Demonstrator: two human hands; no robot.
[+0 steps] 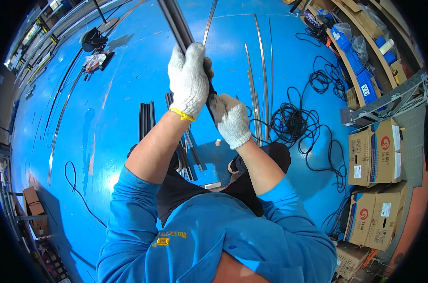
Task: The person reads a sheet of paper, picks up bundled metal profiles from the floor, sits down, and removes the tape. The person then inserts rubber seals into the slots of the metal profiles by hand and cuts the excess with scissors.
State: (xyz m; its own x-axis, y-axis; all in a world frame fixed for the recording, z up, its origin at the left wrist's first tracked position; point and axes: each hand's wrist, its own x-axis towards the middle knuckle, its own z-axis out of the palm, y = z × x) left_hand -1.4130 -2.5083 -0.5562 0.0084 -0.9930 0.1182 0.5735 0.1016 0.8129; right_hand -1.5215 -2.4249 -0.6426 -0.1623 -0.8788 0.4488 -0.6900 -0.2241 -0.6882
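Note:
A long dark grooved profile bar [177, 22] slants from the top of the view down towards my body. My left hand [189, 80], in a white knit glove with a yellow cuff edge, is closed around it. Lower down, my right hand [232, 120], in a white glove with grey palm coating, grips the same bar near its lower end. The fingers of both hands are partly hidden behind the bar and gloves. More dark profiles [147, 120] lie on the floor beneath my forearms, between and beside my legs.
Thin metal strips [262, 56] lie ahead on the blue floor [129, 70]. Coiled black cable [292, 123] spreads to the right, near cardboard boxes [375, 151] and a shelf with blue bins [365, 85]. A black tool [93, 41] sits at the upper left.

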